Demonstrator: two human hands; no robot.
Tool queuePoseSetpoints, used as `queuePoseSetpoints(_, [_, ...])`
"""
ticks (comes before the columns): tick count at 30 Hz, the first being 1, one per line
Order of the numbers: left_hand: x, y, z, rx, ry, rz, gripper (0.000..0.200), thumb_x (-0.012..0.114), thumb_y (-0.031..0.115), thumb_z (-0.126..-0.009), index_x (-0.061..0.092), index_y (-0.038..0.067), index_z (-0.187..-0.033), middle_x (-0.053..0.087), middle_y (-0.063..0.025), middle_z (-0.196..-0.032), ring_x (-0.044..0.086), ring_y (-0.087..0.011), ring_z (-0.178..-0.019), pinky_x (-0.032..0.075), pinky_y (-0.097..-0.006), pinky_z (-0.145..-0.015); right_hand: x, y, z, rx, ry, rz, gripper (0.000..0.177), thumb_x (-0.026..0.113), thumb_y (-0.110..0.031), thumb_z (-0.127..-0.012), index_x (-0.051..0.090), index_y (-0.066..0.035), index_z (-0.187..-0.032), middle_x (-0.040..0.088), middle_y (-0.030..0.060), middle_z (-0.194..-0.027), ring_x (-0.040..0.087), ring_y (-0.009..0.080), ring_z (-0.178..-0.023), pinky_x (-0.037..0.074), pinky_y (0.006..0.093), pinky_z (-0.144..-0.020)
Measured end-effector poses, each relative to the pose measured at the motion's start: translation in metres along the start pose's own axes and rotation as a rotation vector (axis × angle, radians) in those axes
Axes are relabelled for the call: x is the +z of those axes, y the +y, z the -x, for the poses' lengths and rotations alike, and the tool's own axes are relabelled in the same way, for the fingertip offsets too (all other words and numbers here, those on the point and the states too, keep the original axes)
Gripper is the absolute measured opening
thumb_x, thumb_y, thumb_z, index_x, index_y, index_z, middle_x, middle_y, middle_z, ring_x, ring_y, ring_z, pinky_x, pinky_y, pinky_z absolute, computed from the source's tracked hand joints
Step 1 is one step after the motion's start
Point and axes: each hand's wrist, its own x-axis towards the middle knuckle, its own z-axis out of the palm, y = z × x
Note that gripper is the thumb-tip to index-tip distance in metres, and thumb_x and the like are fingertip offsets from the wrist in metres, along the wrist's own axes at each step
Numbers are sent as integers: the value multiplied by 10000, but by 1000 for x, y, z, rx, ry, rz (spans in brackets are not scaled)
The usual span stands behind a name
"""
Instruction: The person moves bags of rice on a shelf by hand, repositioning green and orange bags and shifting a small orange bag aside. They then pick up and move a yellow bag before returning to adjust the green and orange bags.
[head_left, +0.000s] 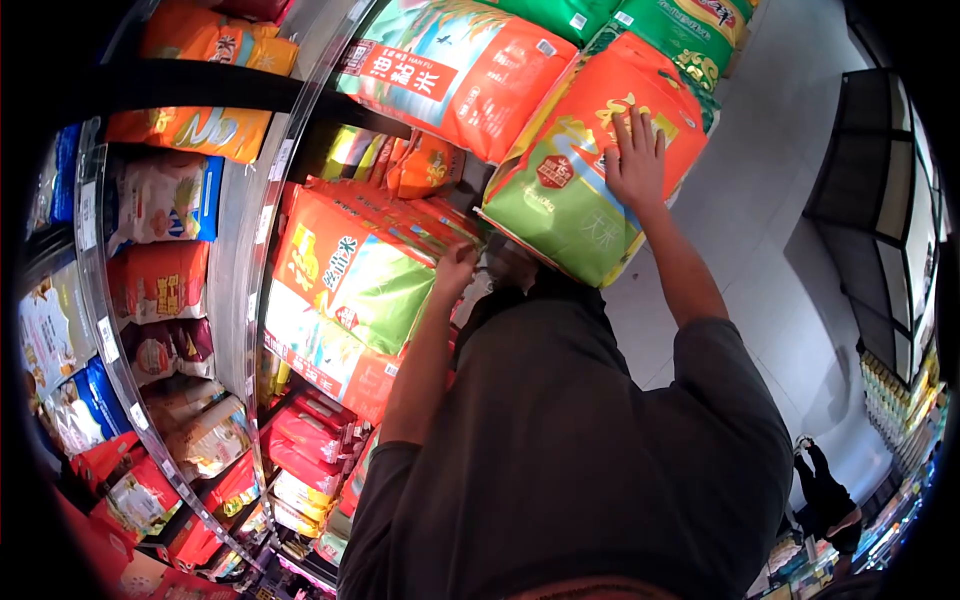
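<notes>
My right hand (636, 165) lies flat with fingers spread on the upper part of a large orange and green rice bag (560, 205). This bag rests on top of other bags, in front of my body. My left hand (457, 272) has its fingers curled at the right edge of a stack of orange rice bags (345, 265) with green and white panels. What those fingers hold, if anything, is hidden. Between the two hands is a dark gap beside the stacks.
An orange and blue rice bag (460, 75) and a green bag (690, 30) lie beyond. Shelves to the left hold several packaged bags (165, 200) behind price-label rails (265, 220). Grey floor (740, 250) runs along the right, with a person in dark clothing (828, 505) farther off.
</notes>
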Motion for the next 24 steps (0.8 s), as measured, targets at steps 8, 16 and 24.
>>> queuePoseSetpoints(8, [51, 109, -44, 392, -30, -691, 770, 663, 247, -726, 345, 93, -1411, 418, -196, -1376, 381, -362, -1304, 361, -433, -1049, 30, 115, -72, 616, 124, 100, 626, 449, -441, -910, 354, -145, -1452, 325, 202, -1492, 321, 363, -1376, 202, 601, -1098])
queuePoseSetpoints(16, [66, 117, -86, 115, -163, -713, 792, 680, 218, -660, 374, 71, -1375, 513, -223, -1297, 491, -371, -1233, 427, -452, -1015, 39, 182, -94, 1155, -218, -78, 764, 400, -553, -827, 425, -46, -1398, 469, 217, -1396, 463, 371, -1279, 310, 508, -1074])
queuePoseSetpoints(24, [67, 125, -96, -11, -167, -716, 619, 653, 244, -686, 516, -76, -1197, 609, -279, -1160, 595, -381, -1104, 486, -414, -946, 35, 214, -62, 1256, -198, -649, 633, 563, -489, -860, 559, -8, -1270, 609, 151, -1250, 596, 298, -1127, 467, 385, -956])
